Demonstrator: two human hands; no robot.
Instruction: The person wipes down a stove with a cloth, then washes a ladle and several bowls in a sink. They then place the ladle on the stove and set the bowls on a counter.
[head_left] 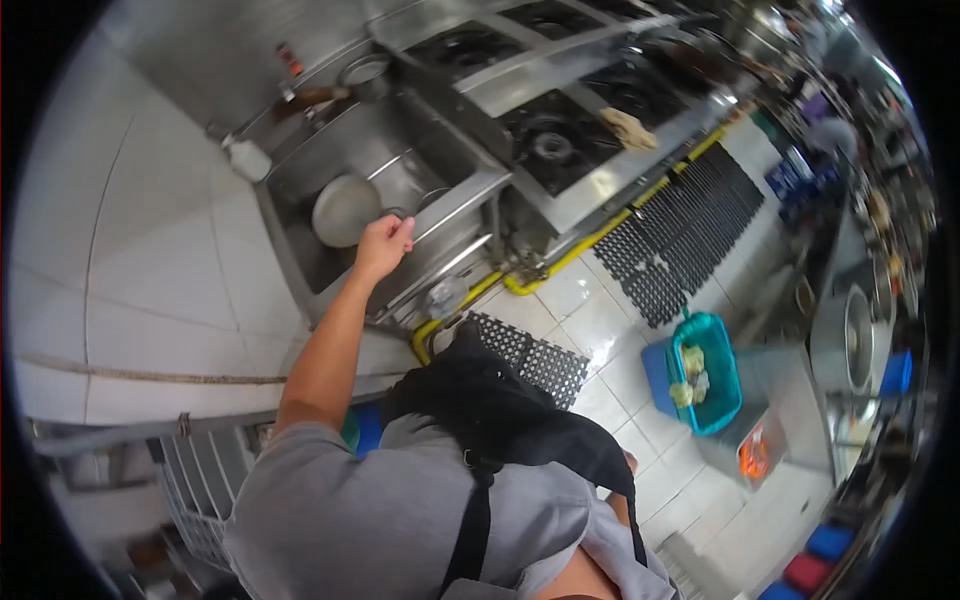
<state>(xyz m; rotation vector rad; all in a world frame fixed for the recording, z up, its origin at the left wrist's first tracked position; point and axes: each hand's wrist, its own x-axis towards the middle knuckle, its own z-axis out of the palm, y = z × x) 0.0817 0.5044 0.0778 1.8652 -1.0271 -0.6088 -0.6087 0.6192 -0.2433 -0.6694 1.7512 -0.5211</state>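
Observation:
My left hand (383, 247) reaches out over the front rim of a steel sink (272, 215), its fingers curled closed. Right beside it, inside the basin, a round, dull metal pan or bowl (345, 210) lies tilted. A small dark, ring-like piece shows just behind my fingers; whether the hand grips this or a handle of the round vessel is hidden. My right hand (631, 462) hangs low at my side, mostly covered by my black apron (540, 420), and its fingers are not visible.
Gas burners (550, 145) adjoin the sink, with a cloth (628, 130) on them. A white bottle (247, 158) stands at the sink's edge. Yellow pipe (590, 243) runs low along the stove. Black mats (680, 230) and a teal-lined bin (715, 370) are on the tiled floor.

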